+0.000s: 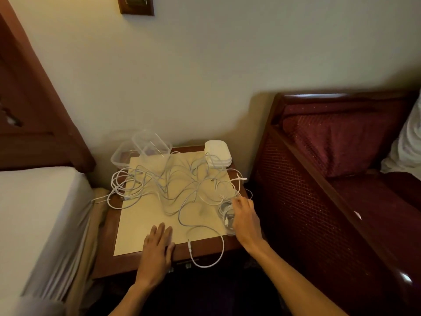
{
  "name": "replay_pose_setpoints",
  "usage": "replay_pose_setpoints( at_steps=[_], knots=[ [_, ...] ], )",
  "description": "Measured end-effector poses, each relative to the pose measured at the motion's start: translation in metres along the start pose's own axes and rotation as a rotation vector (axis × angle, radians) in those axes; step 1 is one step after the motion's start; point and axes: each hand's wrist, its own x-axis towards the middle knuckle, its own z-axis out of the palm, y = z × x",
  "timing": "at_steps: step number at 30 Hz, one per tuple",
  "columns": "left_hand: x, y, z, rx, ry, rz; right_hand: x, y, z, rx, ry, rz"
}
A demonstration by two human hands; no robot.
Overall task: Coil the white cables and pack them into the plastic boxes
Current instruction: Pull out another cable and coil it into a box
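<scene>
A tangle of thin white cables [173,185] sprawls across the cream-topped wooden counter [141,215], one end looping over its front edge. Your right hand [245,217], its grip curled, pinches a strand at the tangle's right side, just above a clear plastic box [227,218] already holding a coiled cable. Your left hand [157,245] lies flat on the counter's near edge, fingers straight and together. Two empty clear plastic boxes [145,149] sit at the back left; stacked white lids [217,153] sit back right.

right hand [245,216] hides coiled cable [226,213]
</scene>
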Motion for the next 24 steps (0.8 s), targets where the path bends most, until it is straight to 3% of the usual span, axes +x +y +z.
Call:
replay_pose_setpoints(
  at_steps=[3, 9, 15, 17, 20, 22, 24],
  knots=[
    [0.000, 0.000, 0.001, 0.030, -0.001, 0.010, -0.007, -0.006, 0.011, 0.007, 0.052, -0.060],
    [-0.001, -0.001, 0.000, 0.076, -0.027, 0.017, -0.011, -0.001, 0.022, -0.031, -0.228, -0.013],
    [-0.001, -0.006, -0.013, 0.065, -0.075, 0.033, -0.014, -0.003, 0.015, -0.037, -0.227, -0.022],
    [0.002, -0.012, -0.022, 0.057, -0.045, 0.040, -0.017, -0.005, 0.012, -0.007, -0.160, -0.045],
    [0.014, -0.030, -0.039, 0.083, 0.009, -0.032, -0.022, -0.019, -0.003, 0.072, 0.099, -0.134],
    [0.023, -0.040, -0.046, 0.125, -0.010, -0.035, -0.019, -0.037, -0.015, 0.160, 0.290, -0.252],
    [0.025, -0.045, -0.051, 0.179, -0.053, -0.049, -0.007, -0.065, -0.025, 0.246, 0.351, -0.334]
  ],
)
